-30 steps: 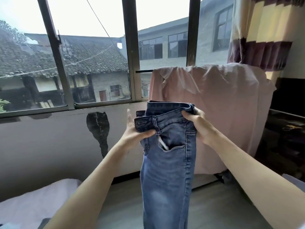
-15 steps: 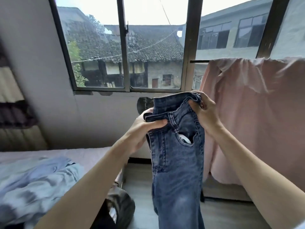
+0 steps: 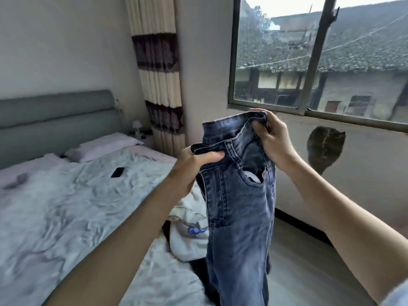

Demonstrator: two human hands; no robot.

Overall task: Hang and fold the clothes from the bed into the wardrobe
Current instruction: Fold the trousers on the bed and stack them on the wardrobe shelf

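Denim jeans (image 3: 238, 195) between raised hands (image 3: 194, 166)

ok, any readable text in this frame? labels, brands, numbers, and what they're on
None readable.
White garment on the bed: a blue mark, too blurred to tell whether it is lettering.
Jeans, gripped at the waistband by the left hand and right hand: no label or tag text visible.
Phone on the bed: dark, nothing legible.

I hold the jeans (image 3: 238, 195) up between my left hand (image 3: 194, 166) and right hand (image 3: 272, 138); bed (image 3: 66, 206) to my left, phone (image 3: 117, 172) on it, window (image 3: 309, 62) to my right.
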